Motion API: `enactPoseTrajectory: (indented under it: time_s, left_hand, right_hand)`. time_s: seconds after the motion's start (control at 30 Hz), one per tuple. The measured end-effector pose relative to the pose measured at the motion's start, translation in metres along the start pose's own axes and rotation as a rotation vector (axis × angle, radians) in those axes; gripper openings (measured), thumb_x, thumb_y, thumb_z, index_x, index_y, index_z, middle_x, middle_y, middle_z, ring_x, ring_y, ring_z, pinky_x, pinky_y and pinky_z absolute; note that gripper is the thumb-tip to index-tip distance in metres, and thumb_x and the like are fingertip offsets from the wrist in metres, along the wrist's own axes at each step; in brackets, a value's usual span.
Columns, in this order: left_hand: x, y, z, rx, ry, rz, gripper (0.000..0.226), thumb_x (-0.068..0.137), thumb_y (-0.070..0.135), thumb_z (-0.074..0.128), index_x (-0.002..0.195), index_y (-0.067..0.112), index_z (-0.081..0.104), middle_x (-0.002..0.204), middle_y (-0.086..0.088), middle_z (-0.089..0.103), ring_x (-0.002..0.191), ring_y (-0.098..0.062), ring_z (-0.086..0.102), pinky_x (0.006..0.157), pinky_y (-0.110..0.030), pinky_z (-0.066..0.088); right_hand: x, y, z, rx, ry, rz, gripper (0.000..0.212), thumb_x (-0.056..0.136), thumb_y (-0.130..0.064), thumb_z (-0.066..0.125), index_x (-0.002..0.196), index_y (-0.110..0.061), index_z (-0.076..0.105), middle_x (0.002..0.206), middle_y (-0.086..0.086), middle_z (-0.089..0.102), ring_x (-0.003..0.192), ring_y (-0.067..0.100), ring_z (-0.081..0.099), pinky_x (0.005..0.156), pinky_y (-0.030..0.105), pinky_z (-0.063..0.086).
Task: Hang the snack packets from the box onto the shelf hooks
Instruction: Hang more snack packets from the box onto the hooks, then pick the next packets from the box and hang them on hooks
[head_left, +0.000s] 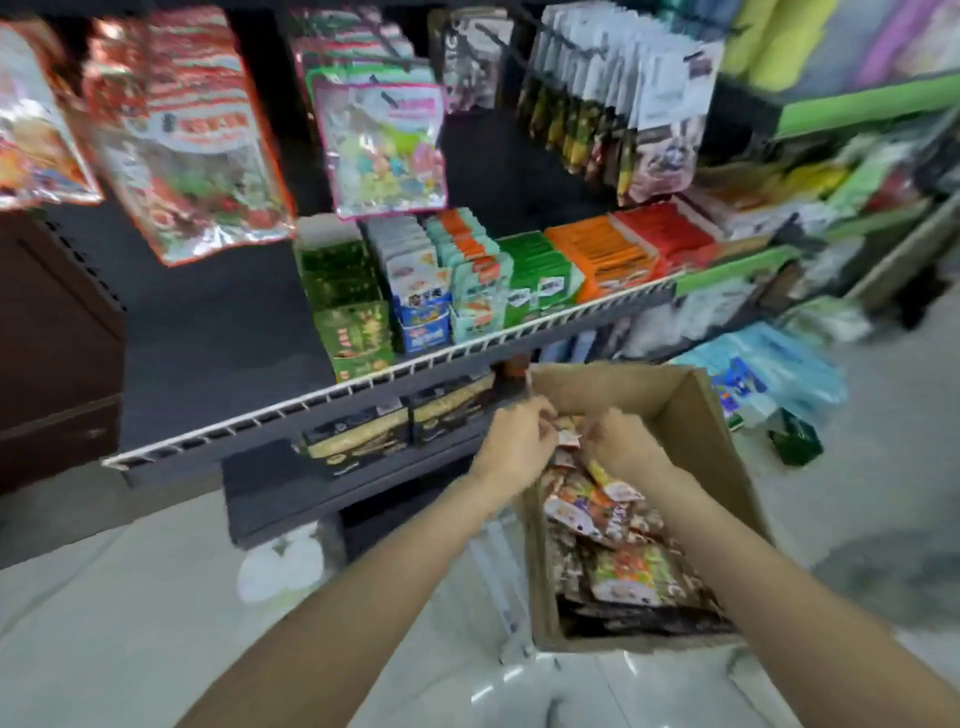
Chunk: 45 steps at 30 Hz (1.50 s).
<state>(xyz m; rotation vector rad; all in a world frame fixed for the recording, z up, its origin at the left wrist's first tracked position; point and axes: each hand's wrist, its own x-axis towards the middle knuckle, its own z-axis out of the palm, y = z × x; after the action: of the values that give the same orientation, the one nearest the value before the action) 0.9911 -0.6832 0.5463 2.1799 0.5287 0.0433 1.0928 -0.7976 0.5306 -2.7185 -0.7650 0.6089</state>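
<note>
Hands, left hand (519, 434) and right hand (621, 441), both pinch a small orange-and-white foil snack packet (567, 439) above the open brown cardboard box (696, 415); best keep its top hole clear of the fingers for hooking.

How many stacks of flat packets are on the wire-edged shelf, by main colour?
Green: 2, one dark green at the left end, one brighter green
White and blue: 1
Teal and orange: 1
Orange: 1
Red: 1
Total: 6 stacks. Beyond the red one the picture is too blurred to count.
</note>
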Motion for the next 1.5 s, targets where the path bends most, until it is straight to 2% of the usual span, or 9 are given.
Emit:
enactPoseTrajectory:
  time_s: [0.2, 0.33, 0.57, 0.7, 0.9, 1.0, 1.1, 1.27, 1.5]
  left_hand:
    - [0.048, 0.009, 0.121, 0.3, -0.213, -0.206, 0.047, 0.091, 0.004, 0.05, 0.136, 0.001, 0.039, 0.135, -0.021, 0.041, 0.123, -0.034, 0.044, 0.099, -0.042, 0.041]
    - [0.054, 0.0, 0.138, 0.637, -0.041, -0.207, 0.059, 0.089, -0.003, 0.05, 0.142, 0.002, 0.026, 0.154, -0.02, 0.007, 0.137, -0.031, 0.024, 0.104, -0.036, 0.039]
    - [0.075, 0.012, 0.123, 0.824, -0.089, -0.351, 0.036, 0.09, 0.002, 0.057, 0.125, -0.001, 0.049, 0.122, -0.018, 0.056, 0.112, -0.032, 0.057, 0.089, -0.037, 0.047]
    - [0.074, 0.022, 0.114, 0.762, -0.076, -0.358, 0.036, 0.087, -0.003, 0.054, 0.122, 0.006, 0.051, 0.116, -0.015, 0.059, 0.105, -0.035, 0.06, 0.076, -0.039, 0.048]
    - [0.066, 0.042, 0.076, 0.422, 0.246, -0.229, 0.041, 0.09, -0.003, 0.041, 0.129, 0.009, 0.041, 0.102, -0.02, 0.063, 0.091, -0.038, 0.061, 0.068, -0.042, 0.046]
    - [0.058, 0.048, 0.044, 0.22, 0.358, -0.251, 0.029, 0.091, 0.0, 0.047, 0.116, 0.007, 0.06, 0.103, -0.015, 0.069, 0.097, -0.029, 0.064, 0.079, -0.03, 0.048]
    - [0.045, 0.054, 0.01, 0.117, 0.462, -0.25, 0.024, 0.091, 0.001, 0.049, 0.104, 0.008, 0.069, 0.094, -0.009, 0.07, 0.074, -0.016, 0.061, 0.056, -0.01, 0.039]
    - [0.008, 0.06, -0.05, 0.076, 0.686, -0.18, 0.024, 0.093, 0.004, 0.05, 0.105, 0.011, 0.07, 0.092, -0.002, 0.066, 0.058, -0.004, 0.05, 0.049, -0.002, 0.036]
    - [-0.06, 0.047, -0.149, 0.101, 0.921, -0.127, 0.022, 0.093, 0.005, 0.05, 0.102, 0.008, 0.069, 0.09, -0.002, 0.066, 0.069, -0.007, 0.049, 0.055, -0.009, 0.032]
  right_hand:
    - [0.031, 0.118, 0.034, 0.021, -0.206, 0.081, 0.064, 0.084, -0.031, 0.066, 0.14, -0.014, 0.04, 0.136, 0.019, 0.047, 0.126, 0.034, 0.045, 0.097, 0.034, 0.039]
    - [0.042, 0.148, 0.052, 0.024, -0.407, 0.012, 0.107, 0.078, -0.041, 0.072, 0.15, -0.029, -0.007, 0.157, 0.01, 0.002, 0.143, 0.034, 0.01, 0.114, 0.039, 0.023]
    - [0.048, 0.142, 0.051, -0.362, -0.132, -0.304, 0.028, 0.092, -0.017, 0.049, 0.12, -0.016, 0.054, 0.116, 0.013, 0.059, 0.104, 0.034, 0.06, 0.079, 0.039, 0.05]
    - [0.057, 0.138, 0.029, -0.309, 0.038, -0.329, 0.023, 0.094, -0.009, 0.044, 0.106, -0.014, 0.063, 0.095, 0.012, 0.067, 0.091, 0.034, 0.065, 0.07, 0.036, 0.049]
    - [0.06, 0.122, -0.026, 0.212, 0.16, -0.428, 0.048, 0.09, -0.006, 0.055, 0.135, -0.022, 0.049, 0.079, 0.009, 0.068, 0.074, 0.027, 0.062, 0.07, 0.029, 0.044]
    - [0.053, 0.098, -0.055, 0.289, 0.17, -0.481, 0.021, 0.09, -0.004, 0.055, 0.102, -0.01, 0.071, 0.082, 0.007, 0.07, 0.07, 0.013, 0.063, 0.061, 0.01, 0.035]
    - [0.043, 0.069, -0.077, 0.344, 0.134, -0.484, 0.023, 0.092, -0.008, 0.05, 0.098, -0.014, 0.071, 0.07, 0.008, 0.068, 0.045, 0.011, 0.048, 0.046, 0.015, 0.035]
    - [0.024, 0.009, -0.105, 0.304, 0.173, -0.668, 0.018, 0.086, -0.006, 0.061, 0.099, -0.014, 0.071, 0.092, 0.003, 0.071, 0.082, 0.012, 0.062, 0.083, 0.022, 0.048]
    - [-0.016, -0.111, -0.117, 0.167, 0.478, -0.822, 0.011, 0.078, -0.03, 0.073, 0.083, -0.021, 0.074, 0.089, -0.001, 0.039, 0.096, 0.023, 0.042, 0.076, 0.031, 0.037]
